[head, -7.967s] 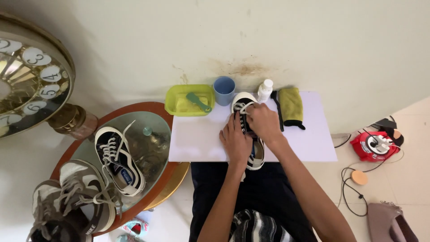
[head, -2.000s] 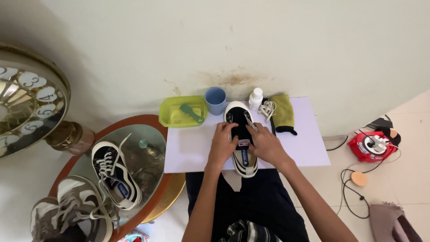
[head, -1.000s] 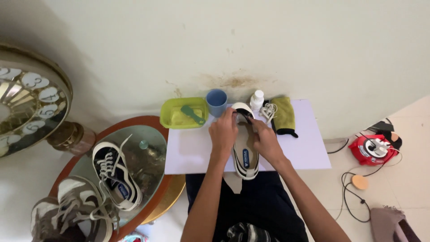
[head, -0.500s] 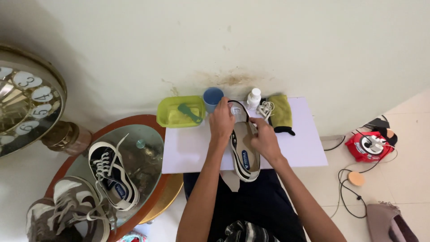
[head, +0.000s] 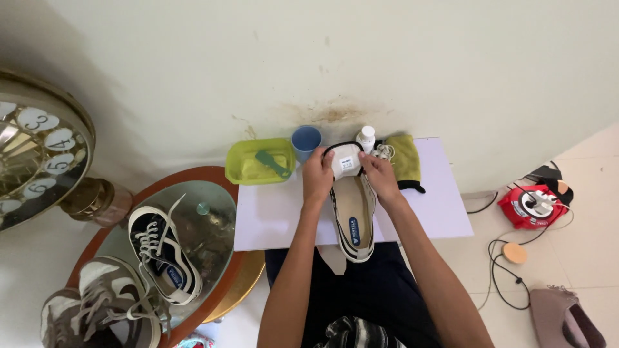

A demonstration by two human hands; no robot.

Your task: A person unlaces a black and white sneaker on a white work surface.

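Sneaker (head: pixel 353 222), unlaced, lies on white board (head: pixel 271 216), toe toward wall, tongue pulled up and forward. Left hand (head: pixel 318 175) pinches tongue's left edge; right hand (head: pixel 380 177) grips its right edge. Blue cup (head: pixel 305 141), green tray (head: pixel 258 161), small white bottle (head: pixel 366 136) and yellow-green cloth (head: pixel 405 160) sit just beyond.

The hands hide the shoe's (head: pixel 353 212) toe; the frame's edge crops the clock (head: pixel 32 154).
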